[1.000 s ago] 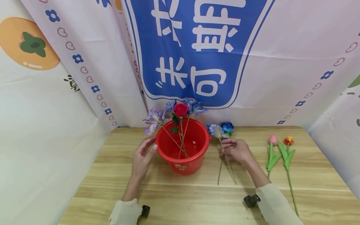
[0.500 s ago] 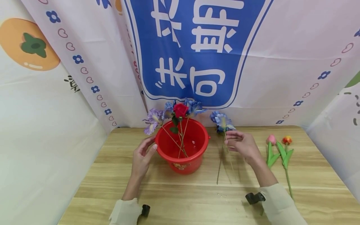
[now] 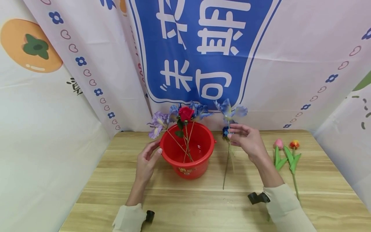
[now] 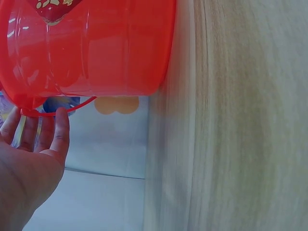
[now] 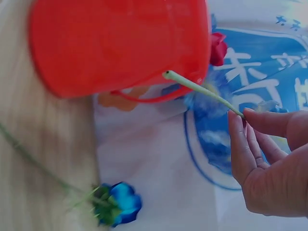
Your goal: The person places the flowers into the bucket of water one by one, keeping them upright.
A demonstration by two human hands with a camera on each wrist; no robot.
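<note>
My right hand pinches the stem of an artificial blue iris between thumb and fingers, holding it upright to the right of the red bucket. In the right wrist view the cut end of that stem points toward the bucket. My left hand touches the bucket's left side at the rim; its fingers look fairly straight against the handle in the left wrist view. A red rose, a purple iris and blue irises stand in the bucket.
A blue rose lies on the wooden table behind the held iris. Farther right lie a pink tulip and an orange tulip with green leaves. A printed cloth hangs behind the table.
My right hand has lifted the blue iris off the table, raising its bloom upright beside the bucket. The left hand and the bucket stay put.
</note>
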